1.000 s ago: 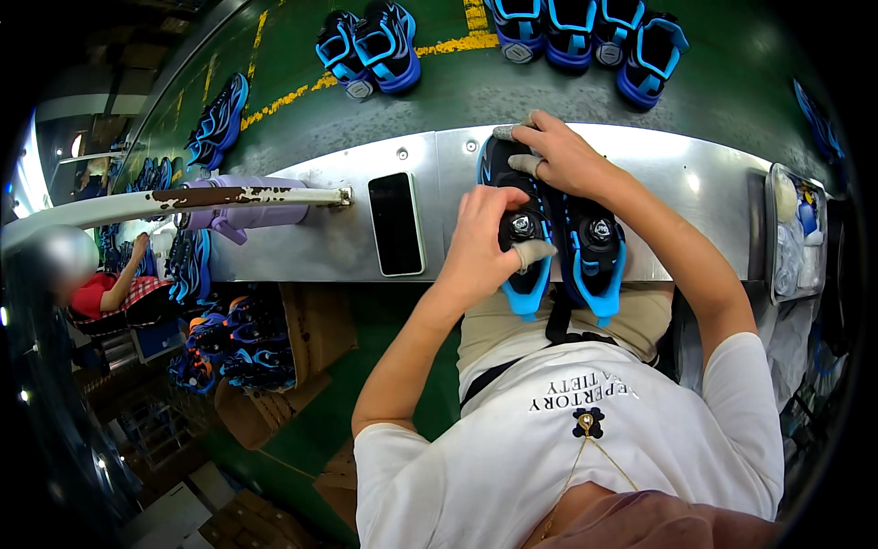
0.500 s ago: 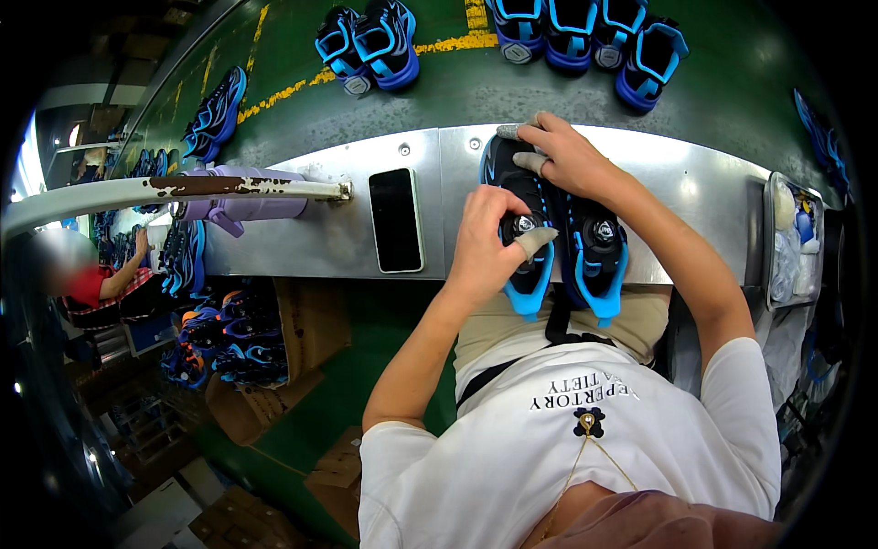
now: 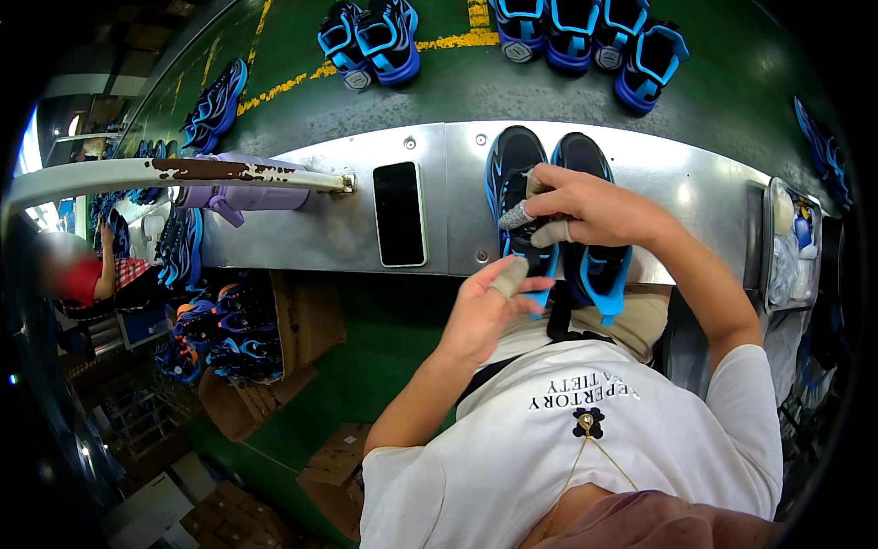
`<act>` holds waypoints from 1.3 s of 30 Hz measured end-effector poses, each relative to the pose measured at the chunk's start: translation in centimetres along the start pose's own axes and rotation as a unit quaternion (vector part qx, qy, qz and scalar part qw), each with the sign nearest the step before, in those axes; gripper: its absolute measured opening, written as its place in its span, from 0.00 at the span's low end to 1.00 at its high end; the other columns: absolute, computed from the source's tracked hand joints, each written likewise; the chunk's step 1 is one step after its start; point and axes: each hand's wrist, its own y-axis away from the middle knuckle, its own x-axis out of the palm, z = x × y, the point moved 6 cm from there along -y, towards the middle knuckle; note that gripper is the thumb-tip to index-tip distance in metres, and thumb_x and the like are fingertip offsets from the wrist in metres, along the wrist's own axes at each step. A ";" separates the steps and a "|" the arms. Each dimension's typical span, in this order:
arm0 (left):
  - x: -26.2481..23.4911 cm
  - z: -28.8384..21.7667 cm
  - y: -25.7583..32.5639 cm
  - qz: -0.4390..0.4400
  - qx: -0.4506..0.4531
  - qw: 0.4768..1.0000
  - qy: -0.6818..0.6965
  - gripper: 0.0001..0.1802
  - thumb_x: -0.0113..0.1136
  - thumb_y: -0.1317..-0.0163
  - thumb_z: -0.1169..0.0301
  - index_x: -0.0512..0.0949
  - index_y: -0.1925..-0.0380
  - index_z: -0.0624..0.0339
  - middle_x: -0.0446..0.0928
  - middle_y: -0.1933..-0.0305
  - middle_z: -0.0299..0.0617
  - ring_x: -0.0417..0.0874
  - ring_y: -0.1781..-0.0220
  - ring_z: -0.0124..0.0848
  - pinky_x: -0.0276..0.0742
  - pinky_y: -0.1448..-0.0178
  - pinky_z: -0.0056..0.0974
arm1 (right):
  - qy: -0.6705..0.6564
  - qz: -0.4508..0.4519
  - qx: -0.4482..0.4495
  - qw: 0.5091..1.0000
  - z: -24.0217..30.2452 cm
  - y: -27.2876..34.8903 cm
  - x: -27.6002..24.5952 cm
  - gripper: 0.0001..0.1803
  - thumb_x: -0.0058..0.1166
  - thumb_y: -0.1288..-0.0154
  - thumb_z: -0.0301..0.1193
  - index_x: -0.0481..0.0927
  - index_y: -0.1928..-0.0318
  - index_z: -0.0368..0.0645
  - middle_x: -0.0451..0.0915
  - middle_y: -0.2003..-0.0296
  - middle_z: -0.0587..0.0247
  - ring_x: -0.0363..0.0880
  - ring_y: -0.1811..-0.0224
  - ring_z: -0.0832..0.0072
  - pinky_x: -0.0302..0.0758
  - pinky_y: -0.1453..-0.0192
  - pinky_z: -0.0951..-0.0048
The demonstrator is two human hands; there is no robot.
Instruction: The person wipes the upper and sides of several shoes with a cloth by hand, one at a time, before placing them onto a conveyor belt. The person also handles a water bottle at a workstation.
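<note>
Two black sneakers with blue trim lie side by side before me, toes pointing away: the left sneaker (image 3: pixel 518 151) and the right sneaker (image 3: pixel 583 157). My right hand (image 3: pixel 599 209) reaches across both, its bent fingers and thumb closed on the lacing area of the left one. Pale cots cover some of its fingertips. At that shoe's heel, my left hand (image 3: pixel 489 309) holds nothing, fingers stretched and apart, a cot on one digit. The left shoe's round dial is hidden beneath my hands.
On the metal ledge (image 3: pixel 302 242) lie a phone (image 3: pixel 400 215) and a purple bottle (image 3: pixel 261 194) behind a chipped white bar (image 3: pixel 101 178). A tray of small supplies (image 3: pixel 794 242) stands right. More sneakers (image 3: pixel 389 41) sit on the green surface beyond. A co-worker (image 3: pixel 78 270) sits far left.
My right hand has slid from the toe down to the left sneaker's lacing. My left hand has left the dial and drawn back toward me, fingers spreading.
</note>
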 end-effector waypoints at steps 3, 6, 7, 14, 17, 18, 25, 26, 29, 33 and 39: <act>0.5 1.2 -0.6 -0.065 0.038 0.995 0.068 0.16 0.50 0.30 0.67 0.72 0.51 0.69 0.76 0.50 0.51 0.81 0.54 0.34 0.79 0.59 0.30 | 0.081 -0.085 0.048 0.992 0.3 0.4 1.5 0.16 0.61 0.47 0.25 0.80 0.55 0.43 0.69 0.64 0.54 0.73 0.61 0.57 0.71 0.58 0.65; 0.5 0.8 -0.7 -0.032 0.044 0.996 0.078 0.15 0.49 0.29 0.68 0.72 0.51 0.69 0.76 0.53 0.48 0.80 0.51 0.34 0.79 0.59 0.30 | 0.105 -0.134 0.074 0.983 0.3 0.7 2.2 0.15 0.62 0.47 0.27 0.79 0.58 0.41 0.70 0.66 0.53 0.73 0.62 0.55 0.71 0.61 0.64; 0.5 0.7 -0.8 -0.021 0.048 0.995 0.082 0.15 0.48 0.29 0.68 0.72 0.51 0.69 0.76 0.54 0.48 0.80 0.50 0.33 0.79 0.59 0.30 | 0.131 -0.149 0.089 0.976 0.2 0.8 2.2 0.16 0.63 0.48 0.28 0.79 0.57 0.40 0.70 0.66 0.54 0.73 0.63 0.56 0.71 0.61 0.63; 1.1 1.3 -0.7 -0.051 0.048 0.995 0.073 0.14 0.47 0.29 0.69 0.72 0.52 0.69 0.75 0.52 0.46 0.79 0.49 0.36 0.79 0.56 0.31 | 0.115 -0.150 0.038 0.981 0.9 0.4 1.9 0.15 0.65 0.49 0.30 0.77 0.61 0.39 0.70 0.68 0.54 0.73 0.66 0.55 0.71 0.63 0.60; 1.7 0.9 -0.5 -0.052 0.060 0.995 0.065 0.14 0.45 0.28 0.69 0.72 0.53 0.70 0.74 0.50 0.46 0.79 0.48 0.36 0.78 0.53 0.34 | 0.138 -0.197 0.072 0.968 0.7 0.6 2.2 0.15 0.65 0.49 0.32 0.78 0.62 0.39 0.72 0.69 0.54 0.75 0.66 0.54 0.72 0.63 0.61; 2.1 0.8 -0.5 -0.030 0.068 0.997 0.003 0.16 0.50 0.31 0.67 0.71 0.48 0.67 0.70 0.46 0.52 0.74 0.43 0.42 0.74 0.45 0.40 | 0.119 -0.166 0.078 0.976 0.8 0.3 1.6 0.16 0.65 0.48 0.34 0.79 0.61 0.39 0.74 0.69 0.54 0.76 0.66 0.54 0.73 0.62 0.61; 6.4 1.3 0.7 0.039 0.302 0.630 -0.715 0.35 0.64 0.50 0.66 0.70 0.38 0.49 0.65 0.50 0.66 0.68 0.50 0.59 0.66 0.43 0.53 | 0.270 -0.229 0.135 0.925 -2.1 -5.0 -11.2 0.33 0.54 0.42 0.60 0.79 0.49 0.47 0.81 0.62 0.46 0.80 0.58 0.52 0.75 0.53 0.56; 6.6 1.4 -0.1 0.047 0.262 0.628 -0.731 0.36 0.64 0.54 0.68 0.71 0.39 0.49 0.68 0.54 0.63 0.71 0.54 0.56 0.70 0.49 0.51 | 0.310 -0.243 0.178 0.902 -3.4 -6.1 -13.4 0.34 0.51 0.42 0.62 0.78 0.47 0.50 0.81 0.61 0.45 0.80 0.57 0.52 0.75 0.53 0.56; 7.1 1.5 -1.9 0.062 0.285 0.617 -0.731 0.25 0.63 0.57 0.70 0.75 0.54 0.55 0.71 0.56 0.59 0.75 0.56 0.54 0.75 0.55 0.49 | 0.383 -0.274 0.239 0.849 -7.3 -9.4 -17.2 0.36 0.50 0.43 0.65 0.76 0.45 0.53 0.81 0.60 0.44 0.80 0.56 0.53 0.75 0.52 0.57; 6.5 -1.7 -2.4 0.085 0.246 0.662 -0.703 0.21 0.63 0.56 0.69 0.76 0.58 0.51 0.72 0.63 0.51 0.77 0.62 0.50 0.75 0.57 0.47 | 0.363 -0.258 0.282 0.849 -15.2 -11.9 -14.6 0.35 0.51 0.45 0.65 0.77 0.46 0.54 0.81 0.62 0.48 0.80 0.57 0.54 0.77 0.56 0.57; 6.1 -13.3 -5.0 0.081 0.438 0.638 -0.629 0.25 0.72 0.55 0.53 0.79 0.64 0.60 0.76 0.67 0.47 0.78 0.64 0.46 0.74 0.59 0.43 | 0.369 -0.249 0.265 0.855 -15.4 -6.5 -16.6 0.33 0.52 0.45 0.63 0.81 0.52 0.50 0.82 0.63 0.51 0.80 0.58 0.54 0.76 0.56 0.55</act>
